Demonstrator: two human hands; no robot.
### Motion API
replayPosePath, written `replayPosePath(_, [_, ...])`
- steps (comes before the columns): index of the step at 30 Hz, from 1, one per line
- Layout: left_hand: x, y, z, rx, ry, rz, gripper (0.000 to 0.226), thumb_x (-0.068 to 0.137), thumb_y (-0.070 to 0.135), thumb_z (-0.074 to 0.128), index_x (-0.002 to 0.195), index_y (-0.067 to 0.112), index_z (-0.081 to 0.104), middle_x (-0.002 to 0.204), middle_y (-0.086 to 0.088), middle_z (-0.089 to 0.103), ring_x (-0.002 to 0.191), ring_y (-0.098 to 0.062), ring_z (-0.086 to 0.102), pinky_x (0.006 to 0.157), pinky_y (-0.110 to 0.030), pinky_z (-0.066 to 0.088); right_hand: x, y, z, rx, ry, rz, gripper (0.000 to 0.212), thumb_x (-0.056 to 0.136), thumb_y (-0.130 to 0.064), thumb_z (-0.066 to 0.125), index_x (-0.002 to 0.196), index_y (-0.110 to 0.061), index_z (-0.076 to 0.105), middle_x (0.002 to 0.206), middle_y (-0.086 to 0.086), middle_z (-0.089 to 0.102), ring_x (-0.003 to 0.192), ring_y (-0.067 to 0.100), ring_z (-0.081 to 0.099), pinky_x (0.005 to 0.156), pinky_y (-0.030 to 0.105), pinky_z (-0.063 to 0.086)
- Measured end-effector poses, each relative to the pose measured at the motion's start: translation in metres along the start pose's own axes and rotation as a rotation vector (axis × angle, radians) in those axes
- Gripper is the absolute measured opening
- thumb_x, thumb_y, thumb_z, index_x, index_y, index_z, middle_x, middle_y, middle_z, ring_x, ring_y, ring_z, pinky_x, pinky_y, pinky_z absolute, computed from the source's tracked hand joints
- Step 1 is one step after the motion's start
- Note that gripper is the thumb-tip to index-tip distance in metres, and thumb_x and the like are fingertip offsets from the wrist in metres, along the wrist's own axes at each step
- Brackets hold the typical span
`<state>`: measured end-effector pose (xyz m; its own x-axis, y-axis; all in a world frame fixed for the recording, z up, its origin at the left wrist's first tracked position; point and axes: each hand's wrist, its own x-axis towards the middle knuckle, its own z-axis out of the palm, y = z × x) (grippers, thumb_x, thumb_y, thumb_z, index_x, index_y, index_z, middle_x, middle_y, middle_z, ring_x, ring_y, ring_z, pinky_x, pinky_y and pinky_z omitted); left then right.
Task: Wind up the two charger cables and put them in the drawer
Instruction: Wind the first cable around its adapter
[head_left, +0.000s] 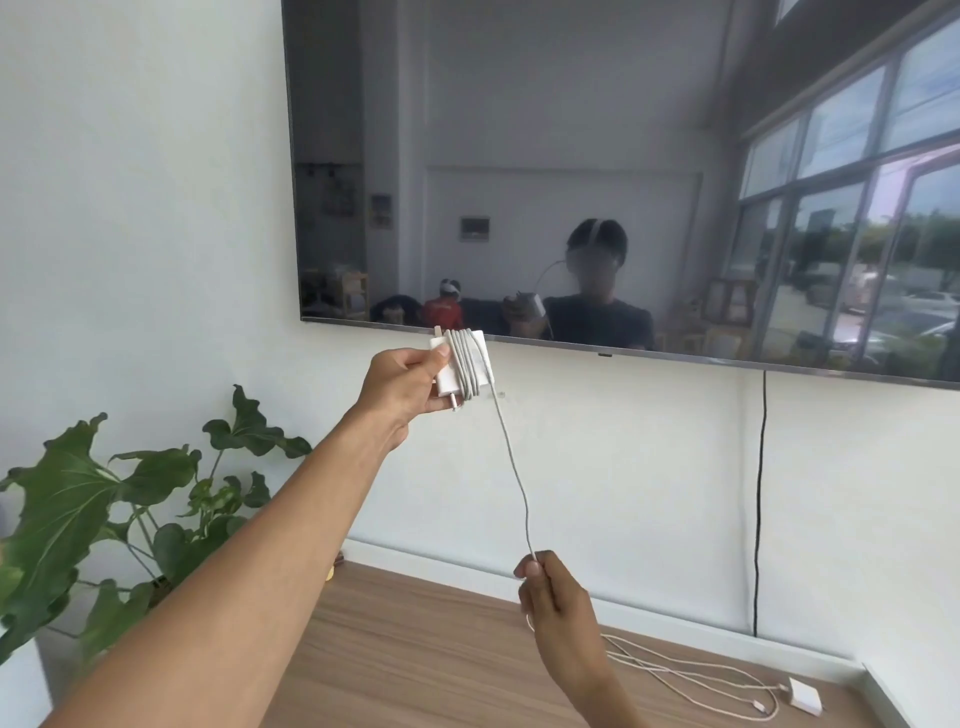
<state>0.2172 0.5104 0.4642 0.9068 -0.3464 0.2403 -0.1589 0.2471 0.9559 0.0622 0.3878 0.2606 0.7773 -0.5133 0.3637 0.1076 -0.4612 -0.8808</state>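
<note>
My left hand holds up a white charger block in front of the wall, with several turns of its white cable wrapped around it. The loose stretch of that cable hangs down to my right hand, which pinches it above the wooden cabinet top. A second white charger lies at the right end of the cabinet top, its cable spread in loose loops beside it. No drawer is in view.
A large dark TV screen hangs on the white wall above, with a black cord dropping from it. A leafy green potted plant stands at the left.
</note>
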Motion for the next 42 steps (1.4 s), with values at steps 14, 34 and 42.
replayPosePath(14, [-0.015,-0.010,0.018,0.024,-0.107,0.028,0.026,0.092,0.016,0.061,0.107,-0.005,0.065,0.086,-0.010,0.068,0.069,-0.024,0.066,0.058,-0.034,0.061,0.052,-0.129,-0.044,0.311,-0.151,-0.083,0.025,0.098,-0.031,0.049,0.106,-0.011,0.062,0.067,0.003,0.058,0.052,0.018,0.051,0.055,0.032,0.049])
replayPosePath(34, [-0.017,0.007,0.005,-0.076,-0.109,0.052,0.021,0.093,0.016,0.060,0.104,-0.002,0.065,0.100,-0.018,0.067,0.079,-0.030,0.067,0.064,-0.035,0.062,0.067,-0.130,-0.085,-0.083,-0.255,0.483,0.036,0.097,-0.034,0.049,0.097,0.001,0.060,0.065,0.011,0.065,0.067,0.028,0.068,0.075,0.040,0.060])
replayPosePath(42, [-0.018,0.011,0.010,-0.087,-0.156,0.065,0.022,0.093,0.016,0.060,0.105,-0.002,0.065,0.094,-0.014,0.066,0.074,-0.026,0.066,0.062,-0.034,0.062,0.078,-0.136,-0.066,0.412,0.010,0.115,0.031,0.098,-0.011,0.042,0.127,-0.018,0.053,0.127,0.007,0.058,0.117,0.021,0.057,0.107,0.038,0.042])
